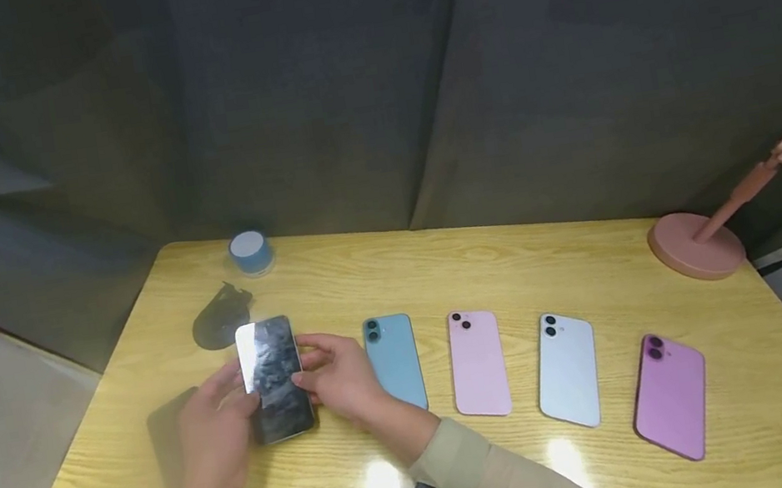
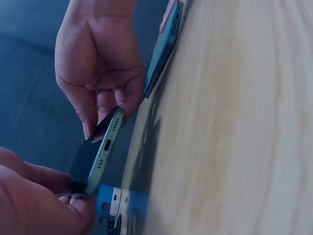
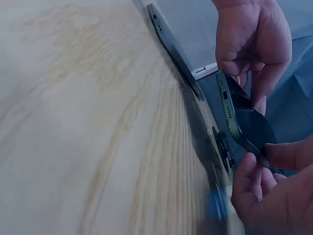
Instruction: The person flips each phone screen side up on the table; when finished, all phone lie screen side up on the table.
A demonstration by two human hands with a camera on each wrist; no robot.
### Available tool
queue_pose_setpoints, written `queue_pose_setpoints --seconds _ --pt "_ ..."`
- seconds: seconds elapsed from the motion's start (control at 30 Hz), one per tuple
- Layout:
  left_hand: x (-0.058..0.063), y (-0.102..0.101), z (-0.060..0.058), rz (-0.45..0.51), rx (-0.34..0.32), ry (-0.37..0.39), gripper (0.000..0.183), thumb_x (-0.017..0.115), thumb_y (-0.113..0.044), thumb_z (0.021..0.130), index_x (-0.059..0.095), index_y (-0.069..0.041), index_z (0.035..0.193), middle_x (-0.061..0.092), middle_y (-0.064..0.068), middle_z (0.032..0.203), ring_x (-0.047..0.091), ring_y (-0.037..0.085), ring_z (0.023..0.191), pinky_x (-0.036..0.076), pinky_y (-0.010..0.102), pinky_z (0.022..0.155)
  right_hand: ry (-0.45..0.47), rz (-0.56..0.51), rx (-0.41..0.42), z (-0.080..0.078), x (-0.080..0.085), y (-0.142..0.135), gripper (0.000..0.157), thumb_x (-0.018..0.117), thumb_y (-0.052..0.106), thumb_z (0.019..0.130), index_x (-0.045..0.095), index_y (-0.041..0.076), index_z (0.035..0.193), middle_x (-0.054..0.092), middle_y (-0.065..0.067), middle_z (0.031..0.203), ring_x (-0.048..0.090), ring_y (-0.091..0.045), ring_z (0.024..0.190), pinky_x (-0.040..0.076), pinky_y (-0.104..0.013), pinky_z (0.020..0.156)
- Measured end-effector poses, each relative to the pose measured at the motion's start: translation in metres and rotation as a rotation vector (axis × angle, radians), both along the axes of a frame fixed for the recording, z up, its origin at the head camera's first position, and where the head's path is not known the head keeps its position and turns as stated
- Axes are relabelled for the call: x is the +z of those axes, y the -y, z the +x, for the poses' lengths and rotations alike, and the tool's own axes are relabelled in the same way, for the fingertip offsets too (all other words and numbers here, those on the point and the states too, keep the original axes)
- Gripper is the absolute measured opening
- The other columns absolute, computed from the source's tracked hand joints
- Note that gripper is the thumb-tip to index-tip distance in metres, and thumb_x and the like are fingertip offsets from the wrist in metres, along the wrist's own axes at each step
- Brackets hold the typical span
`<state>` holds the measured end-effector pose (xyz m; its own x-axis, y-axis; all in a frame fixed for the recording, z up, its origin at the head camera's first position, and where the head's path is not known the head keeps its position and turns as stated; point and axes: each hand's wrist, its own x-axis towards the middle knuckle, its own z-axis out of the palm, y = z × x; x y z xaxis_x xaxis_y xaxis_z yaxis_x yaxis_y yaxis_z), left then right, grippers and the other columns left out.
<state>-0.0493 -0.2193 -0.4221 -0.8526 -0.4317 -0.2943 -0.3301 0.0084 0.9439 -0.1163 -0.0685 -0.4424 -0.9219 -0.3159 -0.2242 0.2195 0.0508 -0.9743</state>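
Observation:
A phone (image 1: pixel 279 387) with a dark, glossy screen facing up is held above the table between both hands. My left hand (image 1: pixel 216 430) grips its left edge, thumb on the front. From the other side, my right hand (image 1: pixel 342 373) pinches the right edge, thumb over the screen. The phone's pale green bottom edge (image 2: pixel 105 152) with its charging port shows in the left wrist view. Just right of my right hand lies a teal phone (image 1: pixel 393 362), back up. A grey phone (image 3: pixel 173 54) lies by my left hand, partly covered by it in the head view.
Rightward lie a pink phone (image 1: pixel 477 366), a pale blue phone (image 1: pixel 567 369) and a magenta phone (image 1: pixel 672 396), backs up. A pink stand (image 1: pixel 698 244) is at the far right corner. Behind the hands are a flat dark object (image 1: pixel 222 315) and a blue round container (image 1: pixel 252 256).

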Motion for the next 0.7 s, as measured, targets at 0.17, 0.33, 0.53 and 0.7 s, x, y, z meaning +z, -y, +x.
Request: queue_pose_setpoints --seconds 0.17,0.33,0.53,0.7 --pt "-0.004 0.001 0.000 -0.027 -0.028 0.022 0.058 0.049 0.010 0.092 0.041 0.002 0.149 0.045 0.024 0.139 0.046 0.038 0.129 0.039 0.046 0.107 -0.047 0.025 0.041 0.001 -0.004 -0.003 0.053 0.073 -0.011 0.082 0.066 0.010 0.131 0.067 -0.002 0.094 0.067 -0.015 0.076 0.058 -0.034 0.061" --pt "-0.006 0.001 -0.001 -0.040 -0.047 0.040 0.058 0.050 0.011 0.092 0.041 0.003 0.149 0.046 0.025 0.138 0.047 0.038 0.126 0.040 0.045 0.104 -0.085 0.056 0.082 0.000 -0.006 -0.006 0.054 0.070 -0.012 0.084 0.063 0.007 0.134 0.066 -0.004 0.094 0.068 -0.014 0.076 0.058 -0.032 0.058" --pt "-0.005 0.003 0.000 -0.046 -0.094 0.087 0.057 0.051 0.008 0.093 0.039 0.005 0.149 0.046 0.024 0.139 0.048 0.034 0.120 0.048 0.034 0.090 -0.131 0.132 0.109 0.001 -0.008 -0.008 0.055 0.069 -0.014 0.082 0.064 0.007 0.133 0.066 -0.004 0.092 0.068 -0.013 0.074 0.056 -0.029 0.056" --pt "-0.002 0.001 0.001 -0.058 -0.127 0.105 0.055 0.050 0.005 0.094 0.039 0.007 0.148 0.047 0.029 0.140 0.049 0.039 0.124 0.044 0.047 0.101 -0.142 0.177 0.128 0.003 -0.009 -0.011 0.059 0.066 -0.017 0.080 0.061 0.002 0.135 0.068 -0.006 0.095 0.069 -0.014 0.074 0.057 -0.027 0.058"
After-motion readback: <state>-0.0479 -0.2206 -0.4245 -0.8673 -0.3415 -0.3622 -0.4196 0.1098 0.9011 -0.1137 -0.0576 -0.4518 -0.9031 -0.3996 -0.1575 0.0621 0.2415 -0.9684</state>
